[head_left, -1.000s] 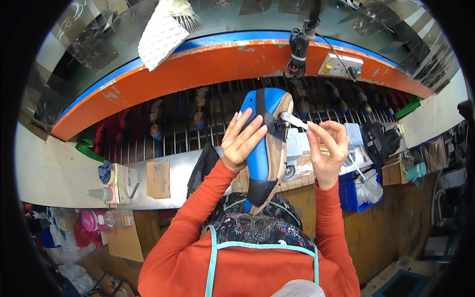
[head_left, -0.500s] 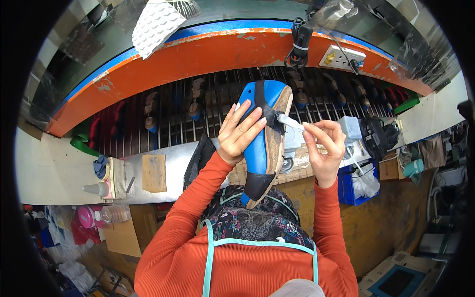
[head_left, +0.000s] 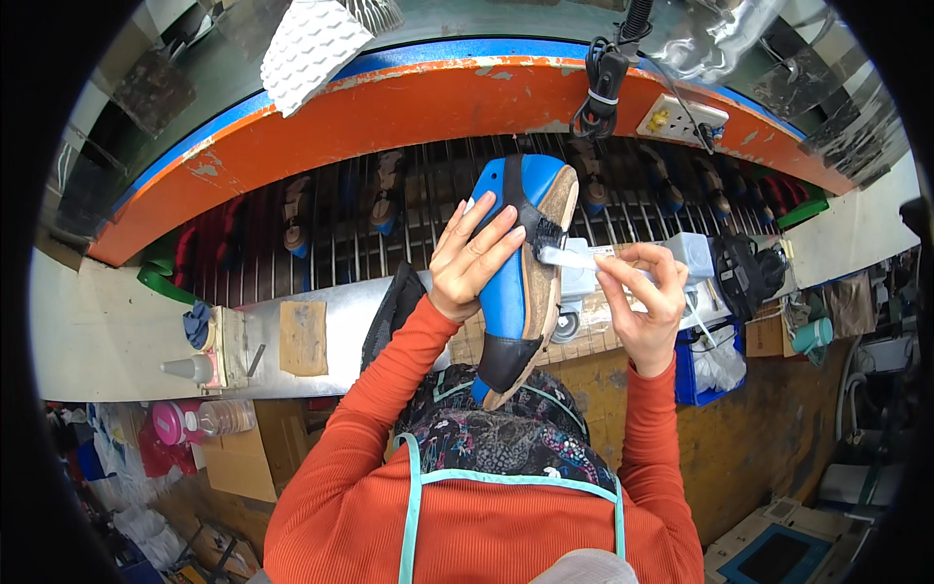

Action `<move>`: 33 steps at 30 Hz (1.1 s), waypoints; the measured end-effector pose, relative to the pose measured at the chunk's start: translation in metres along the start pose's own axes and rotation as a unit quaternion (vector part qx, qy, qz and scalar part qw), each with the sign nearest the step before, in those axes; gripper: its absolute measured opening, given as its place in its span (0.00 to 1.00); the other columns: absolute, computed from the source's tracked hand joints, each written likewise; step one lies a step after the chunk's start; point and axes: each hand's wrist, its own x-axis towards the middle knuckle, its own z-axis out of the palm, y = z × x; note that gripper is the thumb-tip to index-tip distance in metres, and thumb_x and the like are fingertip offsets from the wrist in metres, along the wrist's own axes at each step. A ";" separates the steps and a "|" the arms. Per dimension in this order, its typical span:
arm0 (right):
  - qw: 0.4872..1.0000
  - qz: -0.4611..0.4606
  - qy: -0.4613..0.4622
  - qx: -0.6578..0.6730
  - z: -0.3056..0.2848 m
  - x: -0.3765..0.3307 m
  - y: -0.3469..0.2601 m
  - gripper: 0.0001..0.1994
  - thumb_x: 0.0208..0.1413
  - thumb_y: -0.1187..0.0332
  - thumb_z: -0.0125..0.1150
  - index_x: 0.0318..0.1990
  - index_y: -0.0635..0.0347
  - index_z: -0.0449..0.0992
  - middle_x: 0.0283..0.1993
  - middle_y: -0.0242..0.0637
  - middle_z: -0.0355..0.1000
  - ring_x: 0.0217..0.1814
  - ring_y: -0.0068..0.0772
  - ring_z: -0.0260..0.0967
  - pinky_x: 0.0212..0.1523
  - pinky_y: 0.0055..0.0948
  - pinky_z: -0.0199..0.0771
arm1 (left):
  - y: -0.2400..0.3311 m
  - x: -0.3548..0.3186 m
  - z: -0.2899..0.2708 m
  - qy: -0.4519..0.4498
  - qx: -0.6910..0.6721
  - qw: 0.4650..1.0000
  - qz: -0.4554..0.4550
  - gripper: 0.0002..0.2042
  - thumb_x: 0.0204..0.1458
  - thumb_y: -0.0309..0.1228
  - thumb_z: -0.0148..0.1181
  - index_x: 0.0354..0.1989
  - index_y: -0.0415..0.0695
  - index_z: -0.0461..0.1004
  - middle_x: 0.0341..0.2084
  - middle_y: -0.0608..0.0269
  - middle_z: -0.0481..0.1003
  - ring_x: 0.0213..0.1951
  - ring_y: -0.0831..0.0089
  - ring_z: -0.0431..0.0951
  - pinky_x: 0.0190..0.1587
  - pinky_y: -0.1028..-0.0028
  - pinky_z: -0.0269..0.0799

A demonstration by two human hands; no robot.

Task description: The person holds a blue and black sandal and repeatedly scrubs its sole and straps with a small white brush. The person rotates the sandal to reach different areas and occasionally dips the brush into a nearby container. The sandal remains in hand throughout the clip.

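Observation:
A blue shoe last [head_left: 500, 304] stands tilted above my lap, with a cork-brown sole [head_left: 539, 297] facing right. Black straps wrap over it, one near the top end and a wide black band [head_left: 509, 361] at the lower end. My left hand [head_left: 469, 263] grips the last from the left, fingers spread across the upper strap. Between thumb and fingers of my right hand [head_left: 647, 307] is a slim white brush [head_left: 572, 259]. Its tip touches or nearly touches the sole edge by a dark, wet-looking strap end [head_left: 549, 237].
Behind the last runs a rack of metal rods [head_left: 336, 243] with several more lasts under an orange beam [head_left: 438, 102]. Pale grey containers [head_left: 689, 255] stand right on the metal ledge. A brown pad [head_left: 304, 338] lies left; a blue bin [head_left: 713, 375] sits below right.
The brush in my right hand has moved slightly down and left along the sole edge, uncovering the dark strap end. My left hand and the last stay nearly still.

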 end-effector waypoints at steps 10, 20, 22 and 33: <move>0.979 0.099 0.012 0.177 0.017 -0.018 0.008 0.10 0.47 0.76 0.68 0.39 0.58 0.83 0.37 0.33 0.70 0.31 0.21 0.64 0.34 0.23 0.63 | 0.004 -0.003 0.015 0.072 -0.038 0.995 -0.049 0.17 0.45 0.28 0.65 0.47 0.47 0.77 0.51 0.50 0.75 0.57 0.48 0.72 0.58 0.51 0.67; 0.957 0.202 0.026 0.208 0.018 -0.039 -0.025 0.09 0.51 0.77 0.66 0.41 0.59 0.83 0.37 0.32 0.69 0.32 0.19 0.64 0.30 0.19 0.63 | -0.002 -0.008 0.005 0.030 0.037 0.999 -0.020 0.16 0.45 0.26 0.65 0.45 0.48 0.79 0.50 0.58 0.77 0.57 0.51 0.73 0.58 0.50 0.67; 0.971 0.192 0.035 0.137 0.019 -0.039 -0.029 0.11 0.50 0.75 0.67 0.42 0.56 0.83 0.37 0.31 0.69 0.31 0.21 0.65 0.34 0.22 0.61 | -0.003 -0.008 0.003 0.015 0.043 0.999 0.002 0.15 0.46 0.26 0.64 0.45 0.43 0.78 0.48 0.52 0.77 0.56 0.47 0.73 0.58 0.50 0.66; 0.977 0.040 0.128 -0.169 0.033 -0.031 -0.033 0.15 0.43 0.72 0.72 0.41 0.49 0.84 0.38 0.28 0.72 0.37 0.24 0.67 0.41 0.28 0.51 | -0.006 -0.012 0.002 0.003 0.061 0.998 0.006 0.14 0.46 0.27 0.64 0.44 0.49 0.79 0.49 0.62 0.78 0.56 0.52 0.74 0.59 0.50 0.65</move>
